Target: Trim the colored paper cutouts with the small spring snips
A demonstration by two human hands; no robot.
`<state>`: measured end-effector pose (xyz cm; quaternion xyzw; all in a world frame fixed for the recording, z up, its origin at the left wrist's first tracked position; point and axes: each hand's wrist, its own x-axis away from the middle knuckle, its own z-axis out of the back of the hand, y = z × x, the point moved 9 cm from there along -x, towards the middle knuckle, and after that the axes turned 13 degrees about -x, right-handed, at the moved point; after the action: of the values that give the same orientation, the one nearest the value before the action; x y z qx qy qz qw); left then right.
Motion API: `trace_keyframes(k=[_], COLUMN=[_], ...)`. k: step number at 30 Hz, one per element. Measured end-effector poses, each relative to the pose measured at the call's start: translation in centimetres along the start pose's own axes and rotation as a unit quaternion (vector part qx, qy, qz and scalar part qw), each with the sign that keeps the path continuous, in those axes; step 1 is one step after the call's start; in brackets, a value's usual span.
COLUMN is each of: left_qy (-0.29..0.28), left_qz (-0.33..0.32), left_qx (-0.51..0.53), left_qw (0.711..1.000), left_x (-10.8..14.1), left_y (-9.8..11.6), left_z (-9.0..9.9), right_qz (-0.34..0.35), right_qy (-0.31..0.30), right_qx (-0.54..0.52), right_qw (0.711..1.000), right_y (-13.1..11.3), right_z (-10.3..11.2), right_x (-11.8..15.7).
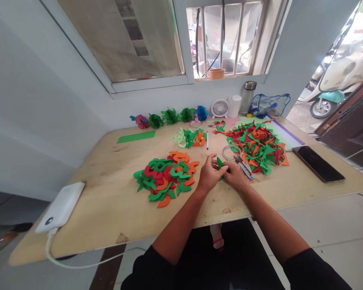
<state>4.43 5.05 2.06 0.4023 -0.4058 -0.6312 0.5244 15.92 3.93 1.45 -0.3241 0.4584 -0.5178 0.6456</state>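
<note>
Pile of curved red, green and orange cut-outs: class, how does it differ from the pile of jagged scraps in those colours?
Shape: the curved pile holds mostly rounded pieces; the jagged pile, mostly pointed ones.
Size: the jagged pile looks larger than the curved pile.
Place: the curved pile lies left of the left hand; the jagged pile, mostly right of the right hand.
Both mix red, green and orange on the pale wooden table.

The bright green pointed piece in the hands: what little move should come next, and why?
Maybe the right hand could reach for the blue-handled snips with metal blades: they lie close beside it on the pale wooden table, and the left hand seems to hold the bright green pointed piece.
</note>
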Motion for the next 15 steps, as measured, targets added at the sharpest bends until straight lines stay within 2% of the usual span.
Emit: trace_keyframes(k=[6,10,15], left_qy=[-0.047,-0.101,-0.155], left_qz=[0.058,0.104,0.15], left_qx=[0.139,0.219,0.252], left_qw=[0.987,0.965,0.944], left_x=[-0.8,-0.9,-0.6], left_y=[-1.2,-1.4,-1.0], left_z=[-0.6,-0.7,-1.2], right_qz=[0.005,-0.004,-0.016], right_qy=[0.018,0.004,-0.012], right_qx=[0.035,0.002,-0.054], right_qw=[0.999,1.0,0.998], right_y=[-0.6,-0.3,0.1], right_z=[0.2,0.0,-0.1], right_x=[0.1,-0.1,-0.2])
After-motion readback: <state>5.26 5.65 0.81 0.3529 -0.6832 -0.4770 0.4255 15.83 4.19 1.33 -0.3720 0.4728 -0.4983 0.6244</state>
